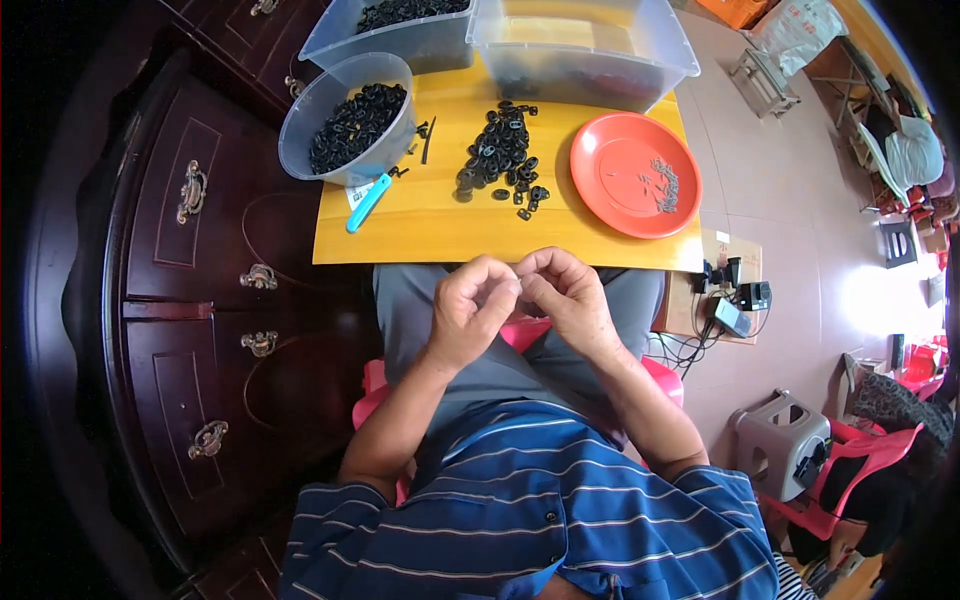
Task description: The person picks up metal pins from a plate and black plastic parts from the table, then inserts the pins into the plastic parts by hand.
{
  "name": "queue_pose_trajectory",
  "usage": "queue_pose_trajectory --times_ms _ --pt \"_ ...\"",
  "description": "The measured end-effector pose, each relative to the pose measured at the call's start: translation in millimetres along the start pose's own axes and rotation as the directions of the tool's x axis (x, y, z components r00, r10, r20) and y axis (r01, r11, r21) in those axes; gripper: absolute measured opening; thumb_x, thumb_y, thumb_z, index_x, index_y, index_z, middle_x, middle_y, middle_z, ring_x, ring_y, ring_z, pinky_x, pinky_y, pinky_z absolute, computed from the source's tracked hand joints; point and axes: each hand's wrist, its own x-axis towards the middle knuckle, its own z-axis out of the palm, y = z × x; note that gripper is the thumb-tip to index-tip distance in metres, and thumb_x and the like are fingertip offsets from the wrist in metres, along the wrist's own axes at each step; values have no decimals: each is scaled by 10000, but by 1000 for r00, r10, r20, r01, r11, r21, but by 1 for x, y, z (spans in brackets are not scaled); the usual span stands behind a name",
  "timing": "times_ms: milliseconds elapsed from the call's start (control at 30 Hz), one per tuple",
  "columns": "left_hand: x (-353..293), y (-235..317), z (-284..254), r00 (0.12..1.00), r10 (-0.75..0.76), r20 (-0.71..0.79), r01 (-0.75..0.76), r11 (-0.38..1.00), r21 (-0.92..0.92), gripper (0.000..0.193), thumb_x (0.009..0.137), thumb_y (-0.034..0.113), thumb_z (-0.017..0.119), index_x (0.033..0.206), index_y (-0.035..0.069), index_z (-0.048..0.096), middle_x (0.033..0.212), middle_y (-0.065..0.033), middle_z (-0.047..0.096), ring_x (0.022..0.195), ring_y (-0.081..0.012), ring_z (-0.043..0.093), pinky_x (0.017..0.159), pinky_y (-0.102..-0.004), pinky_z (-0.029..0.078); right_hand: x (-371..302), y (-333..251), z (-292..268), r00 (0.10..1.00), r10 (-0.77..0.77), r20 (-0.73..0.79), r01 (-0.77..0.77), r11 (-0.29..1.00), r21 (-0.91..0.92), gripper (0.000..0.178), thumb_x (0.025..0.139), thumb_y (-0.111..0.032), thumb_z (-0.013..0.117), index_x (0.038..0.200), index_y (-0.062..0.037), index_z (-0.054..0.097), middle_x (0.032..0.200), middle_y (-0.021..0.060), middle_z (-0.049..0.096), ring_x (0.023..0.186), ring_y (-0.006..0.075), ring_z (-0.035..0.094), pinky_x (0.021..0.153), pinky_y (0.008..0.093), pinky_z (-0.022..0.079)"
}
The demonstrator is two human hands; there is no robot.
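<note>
On table [420, 235], black pieces [500, 148]; cabinet [225, 275] perhaps wooden

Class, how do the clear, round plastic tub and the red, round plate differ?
The clear, round plastic tub is deep; the red, round plate is shallow. The tub is translucent; the plate is opaque. The tub holds small black pieces; the plate, small grey pieces. Both have curved rims.

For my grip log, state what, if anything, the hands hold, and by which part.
It cannot be told: left hand and right hand pinch close together, hiding anything between them.
</note>
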Motion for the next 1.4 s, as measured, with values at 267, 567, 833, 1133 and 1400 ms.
queue_pose_trajectory --times_ms 267,567,833,1133,1400 --pt "7 8 4 997 -77 -28 71 980 -186 82 969 84 606 920 20 621 832 -16 647 705 -64 591 664 -209 490 1 -3 -1 1000 -18 -13 18 999 -30 191 987 -3 595 1175 9 625 975 36 695 866 90 666 764 231 554" --pt "15 20 3 993 -115 -16 106 954 -279 69 961 73 611 913 24 623 808 2 651 693 -53 586 645 -202 476 0 -7 -1 996 -63 -56 60 997 -56 166 1022 -110 590 1111 -4 682 928 8 699 814 63 627 761 211 530" --pt "23 25 -5 995 75 -67 -67 991 113 89 898 53 654 832 11 611 722 -17 631 647 -74 574 596 -247 464 -2 -15 -2 991 -15 -131 20 999 40 168 1008 -114 608 1110 -11 693 909 11 695 769 57 621 732 206 526" --pt "28 34 -9 982 162 94 -184 930 319 46 887 18 641 854 -1 615 742 -33 618 640 -86 570 584 -245 469 -3 -10 -1 992 -64 -107 64 998 -5 205 998 -82 611 1177 -14 683 917 16 701 799 59 641 762 218 545" --pt "30 37 -7 980 168 105 -194 920 340 48 882 16 642 847 -2 616 750 -42 617 639 -96 569 574 -254 464 -3 -16 -1 994 -76 -83 72 996 -45 197 990 -52 599 1178 8 604 895 2 658 842 63 630 770 225 528"
